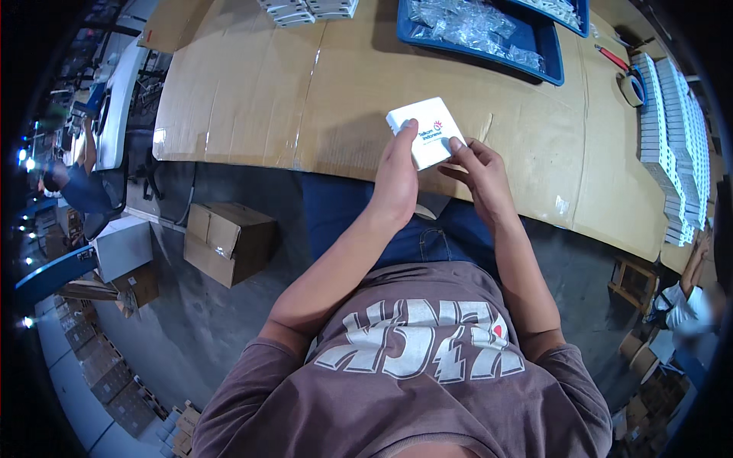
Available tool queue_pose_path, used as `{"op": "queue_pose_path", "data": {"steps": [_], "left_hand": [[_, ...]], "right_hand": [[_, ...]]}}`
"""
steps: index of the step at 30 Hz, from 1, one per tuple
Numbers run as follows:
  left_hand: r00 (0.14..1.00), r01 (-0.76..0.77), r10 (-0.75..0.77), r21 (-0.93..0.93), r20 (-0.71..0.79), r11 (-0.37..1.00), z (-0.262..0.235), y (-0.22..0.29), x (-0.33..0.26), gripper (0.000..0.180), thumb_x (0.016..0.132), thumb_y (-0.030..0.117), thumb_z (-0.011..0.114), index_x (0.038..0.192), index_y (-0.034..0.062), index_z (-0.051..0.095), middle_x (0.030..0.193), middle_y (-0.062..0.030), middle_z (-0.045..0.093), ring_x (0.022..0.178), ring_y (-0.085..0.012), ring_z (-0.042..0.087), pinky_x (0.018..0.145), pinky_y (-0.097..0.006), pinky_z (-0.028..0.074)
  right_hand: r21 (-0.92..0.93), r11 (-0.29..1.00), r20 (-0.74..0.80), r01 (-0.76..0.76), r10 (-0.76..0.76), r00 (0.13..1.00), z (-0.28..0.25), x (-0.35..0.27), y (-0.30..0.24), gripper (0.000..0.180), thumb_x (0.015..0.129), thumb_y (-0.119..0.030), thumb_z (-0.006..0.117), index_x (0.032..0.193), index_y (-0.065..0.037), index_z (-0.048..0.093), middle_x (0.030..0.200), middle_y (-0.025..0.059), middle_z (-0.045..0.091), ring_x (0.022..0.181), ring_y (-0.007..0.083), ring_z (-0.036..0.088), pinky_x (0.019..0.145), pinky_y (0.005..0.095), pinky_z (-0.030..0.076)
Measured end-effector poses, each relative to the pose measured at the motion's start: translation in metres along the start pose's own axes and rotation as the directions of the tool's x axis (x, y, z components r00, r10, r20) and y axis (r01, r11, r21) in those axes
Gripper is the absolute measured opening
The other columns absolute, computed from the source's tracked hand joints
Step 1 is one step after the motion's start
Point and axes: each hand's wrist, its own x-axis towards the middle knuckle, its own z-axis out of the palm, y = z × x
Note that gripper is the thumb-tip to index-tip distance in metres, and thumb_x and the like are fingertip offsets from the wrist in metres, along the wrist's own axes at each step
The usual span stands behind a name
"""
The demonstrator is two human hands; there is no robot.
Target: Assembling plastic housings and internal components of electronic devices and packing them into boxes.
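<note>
A small white square box-like device [437, 131] with a red logo and dark print on its face is held tilted above the near edge of the cardboard-covered table [351, 107]. My left hand [397, 175] wraps its left side, with the thumb lying on the printed face. At the lower right corner, my right hand [482, 174] pinches the device between thumb and fingers. The underside of the device and the left fingers beneath it are hidden.
Blue trays [481, 38] with clear plastic packets stand at the far right. White units [672, 137] are stacked along the right edge, beside a tape roll [632, 88] and a red-handled tool [611, 57]. More white units [305, 9] lie far left. A cardboard box [227, 240] sits on the floor.
</note>
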Motion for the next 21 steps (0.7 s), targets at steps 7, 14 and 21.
{"op": "queue_pose_path", "data": {"steps": [7, 14, 21], "left_hand": [[0.995, -0.084, 0.08, 0.068, 0.06, 0.994, -0.013, -0.01, 0.006, 0.049, 0.107, 0.033, 0.056, 0.143, 0.0027, 0.044, 0.133, -0.0097, 0.059, 0.12, -0.0137, 0.057, 0.103, -0.033, 0.046], [0.918, -0.34, 0.216, 0.379, 0.332, 0.861, -0.018, 0.021, 0.01, 0.072, 0.088, 0.011, 0.081, 0.148, 0.0018, 0.043, 0.134, -0.0097, 0.06, 0.124, -0.0187, 0.055, 0.11, -0.036, 0.041], [0.899, -0.352, 0.149, 0.476, 0.412, 0.806, -0.014, 0.031, 0.001, 0.046, 0.087, 0.009, 0.082, 0.128, 0.001, 0.065, 0.116, -0.0055, 0.07, 0.108, -0.0138, 0.064, 0.098, -0.03, 0.051]], "right_hand": [[0.401, 0.912, -0.03, 0.084, -0.079, 0.996, 0.011, -0.013, -0.015, 0.038, 0.095, -0.008, 0.072, 0.127, 0.003, 0.055, 0.109, 0.009, 0.068, 0.099, 0.0157, 0.068, 0.088, 0.0329, 0.058], [-0.053, 0.827, 0.038, 0.56, -0.559, 0.829, -0.01, -0.018, -0.03, 0.06, 0.087, 0.005, 0.075, 0.142, 0.0, 0.052, 0.117, 0.0106, 0.066, 0.109, 0.0151, 0.063, 0.092, 0.0291, 0.054], [0.053, 0.852, 0.134, 0.521, -0.524, 0.841, -0.011, -0.026, -0.029, 0.054, 0.083, 0.003, 0.082, 0.132, 0.002, 0.06, 0.117, 0.0129, 0.07, 0.111, 0.0187, 0.067, 0.094, 0.0314, 0.057]]}}
